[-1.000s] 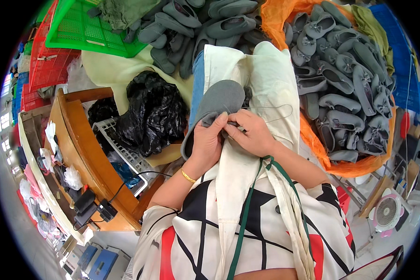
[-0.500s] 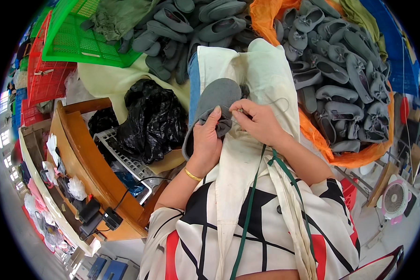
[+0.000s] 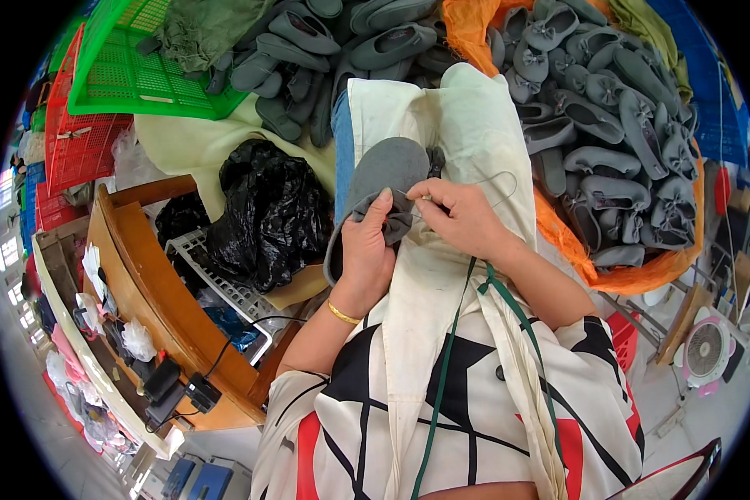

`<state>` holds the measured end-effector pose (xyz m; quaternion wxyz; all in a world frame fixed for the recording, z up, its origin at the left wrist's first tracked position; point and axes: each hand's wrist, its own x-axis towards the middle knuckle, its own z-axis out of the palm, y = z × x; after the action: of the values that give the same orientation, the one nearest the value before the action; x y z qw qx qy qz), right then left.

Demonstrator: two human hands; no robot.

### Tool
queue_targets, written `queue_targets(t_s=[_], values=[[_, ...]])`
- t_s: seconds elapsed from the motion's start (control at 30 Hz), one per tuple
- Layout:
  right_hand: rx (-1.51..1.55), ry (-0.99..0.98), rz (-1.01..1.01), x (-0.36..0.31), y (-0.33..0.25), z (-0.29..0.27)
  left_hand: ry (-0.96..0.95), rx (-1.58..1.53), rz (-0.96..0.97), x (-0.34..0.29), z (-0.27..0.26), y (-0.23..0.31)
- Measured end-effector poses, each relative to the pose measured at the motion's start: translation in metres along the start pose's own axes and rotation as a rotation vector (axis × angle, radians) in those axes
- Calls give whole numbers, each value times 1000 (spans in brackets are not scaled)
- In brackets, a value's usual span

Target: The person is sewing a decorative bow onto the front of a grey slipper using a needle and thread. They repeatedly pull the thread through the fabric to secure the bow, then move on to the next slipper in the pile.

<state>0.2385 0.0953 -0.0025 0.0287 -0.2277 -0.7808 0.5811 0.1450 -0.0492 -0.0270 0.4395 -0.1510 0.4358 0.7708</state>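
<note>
A grey fabric shoe (image 3: 389, 169) rests over my lap, its rounded toe pointing away from me. My left hand (image 3: 367, 246) is wrapped round it, the thumb pressing on a gathered fold of grey cloth. Close by on the right, my right hand (image 3: 458, 217) is pinched at the edge of that fold. Fingertips hide what it grips; a thin dark thread (image 3: 508, 185) loops over the apron to the right of the hand. The cream apron (image 3: 483, 125) covers my legs under the shoe.
Grey bow-trimmed shoes (image 3: 600, 158) fill an orange sack (image 3: 571, 250) at the right. More grey shoes (image 3: 308, 50) lie ahead beside a green crate (image 3: 142, 75). On the left are a black plastic bag (image 3: 267, 217) and a wooden table (image 3: 167, 292). A fan (image 3: 707, 350) stands far right.
My hands and the shoe keep nearly the same place. The surroundings have shifted very slightly in the picture, and the right hand's pinch has barely moved.
</note>
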Motion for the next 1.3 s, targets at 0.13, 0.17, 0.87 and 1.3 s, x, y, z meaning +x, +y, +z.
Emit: queue_targets(t_s=[0.13,0.17,0.87,1.3], values=[[1,6,-42,1,4,0,11,7,-9,1,-2,-2],[2,7,-52,2,4,-1,15,11,-10,1,-2,-2],[166,-45,-22,3,22,6,30,16,-3,-2,5,-1],[179,-41,-82,3,32,12,46,-13,-12,-1,5,1]])
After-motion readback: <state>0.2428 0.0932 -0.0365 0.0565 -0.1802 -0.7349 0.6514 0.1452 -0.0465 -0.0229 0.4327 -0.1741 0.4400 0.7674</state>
